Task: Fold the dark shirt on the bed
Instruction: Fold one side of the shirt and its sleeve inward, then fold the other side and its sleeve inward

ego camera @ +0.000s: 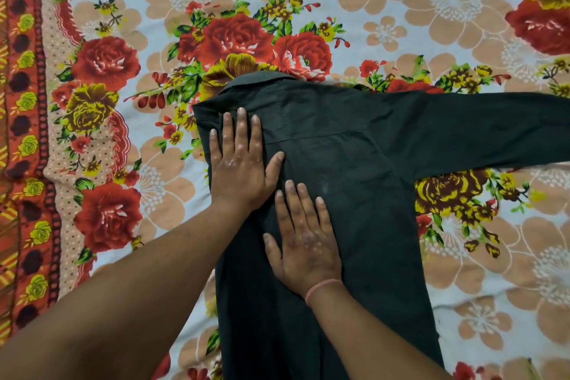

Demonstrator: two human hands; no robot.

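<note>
The dark shirt (370, 170) lies back up on the bed, collar at the far end. Its left side is folded in to a straight edge, while the right sleeve stretches out to the right edge of the view. My left hand (239, 163) rests flat on the folded left shoulder, fingers spread and pointing away from me. My right hand (303, 241) lies flat on the shirt's middle, just nearer and to the right of the left one, with a thin pink band on its wrist. Neither hand grips any cloth.
A floral bedsheet (160, 40) with red roses and peach flowers covers the bed. Its orange patterned border (24, 133) runs along the left side.
</note>
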